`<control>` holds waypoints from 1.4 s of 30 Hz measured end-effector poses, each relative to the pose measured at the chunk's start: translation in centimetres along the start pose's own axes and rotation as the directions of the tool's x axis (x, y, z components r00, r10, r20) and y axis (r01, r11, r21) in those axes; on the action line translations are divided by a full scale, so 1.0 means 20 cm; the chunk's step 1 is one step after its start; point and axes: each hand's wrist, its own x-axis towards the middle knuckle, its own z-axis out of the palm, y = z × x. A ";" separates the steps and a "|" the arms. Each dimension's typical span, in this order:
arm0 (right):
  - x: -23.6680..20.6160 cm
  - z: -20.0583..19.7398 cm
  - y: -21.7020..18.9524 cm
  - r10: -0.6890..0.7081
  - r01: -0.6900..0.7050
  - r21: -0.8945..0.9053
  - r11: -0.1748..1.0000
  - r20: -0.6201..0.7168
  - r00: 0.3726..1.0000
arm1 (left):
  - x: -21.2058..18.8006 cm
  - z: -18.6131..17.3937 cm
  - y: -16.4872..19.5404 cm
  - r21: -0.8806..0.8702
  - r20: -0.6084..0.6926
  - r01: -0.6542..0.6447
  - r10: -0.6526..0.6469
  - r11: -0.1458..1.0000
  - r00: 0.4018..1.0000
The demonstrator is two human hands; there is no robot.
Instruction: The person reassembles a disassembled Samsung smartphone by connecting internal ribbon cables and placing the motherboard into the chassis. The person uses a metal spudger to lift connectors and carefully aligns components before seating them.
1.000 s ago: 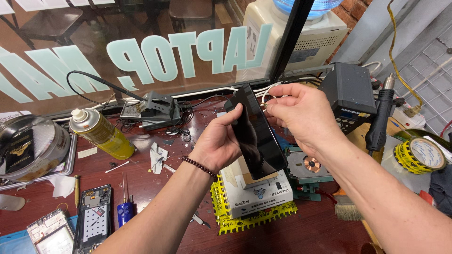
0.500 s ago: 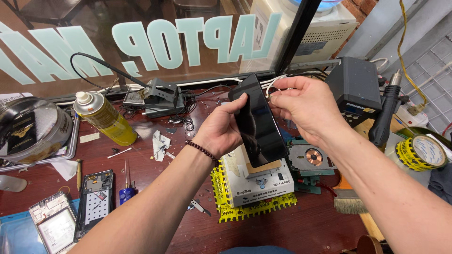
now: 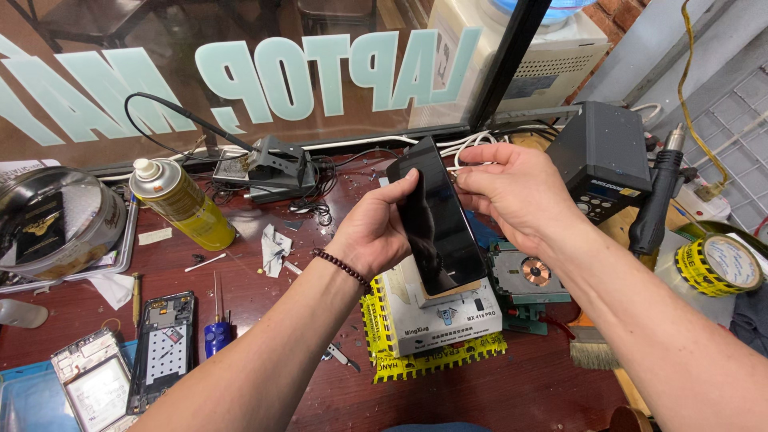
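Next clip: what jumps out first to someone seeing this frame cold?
A black smartphone held up at centre frame, the left hand gripping its left edge and the right hand pinching its top. Behind it, a cluttered red workbench: a yellow spray can at left, a dismantled phone at lower left, yellow tape at right.

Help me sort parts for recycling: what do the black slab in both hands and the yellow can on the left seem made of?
The black slab looks like glass with a glossy finish: its flat face mirrors light and shapes, though polished plastic is possible. The yellow can appears to be painted metal with a slight sheen along its side; its white cap looks plastic.
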 end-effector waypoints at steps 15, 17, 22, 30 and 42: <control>0.02 -0.03 0.01 -0.034 0.034 0.025 0.999 0.015 0.999 | 0.03 0.00 0.00 0.008 0.044 0.004 -0.004 1.000 0.999; 0.02 -0.03 0.00 -0.032 0.032 0.021 0.999 0.014 0.999 | 0.03 0.00 -0.01 0.002 0.051 -0.003 0.002 1.000 0.999; 0.02 -0.02 0.00 -0.020 0.020 0.009 1.000 0.009 1.000 | 0.03 0.00 0.00 0.006 0.040 0.005 -0.005 1.000 0.999; 0.02 -0.02 -0.01 -0.033 0.033 0.000 0.999 0.003 0.999 | 0.02 0.02 0.00 0.011 0.034 0.004 -0.005 1.000 0.999; 0.03 -0.03 0.00 -0.031 0.031 -0.004 1.000 -0.004 1.000 | 0.03 0.01 0.00 0.012 0.038 0.013 -0.014 1.000 0.999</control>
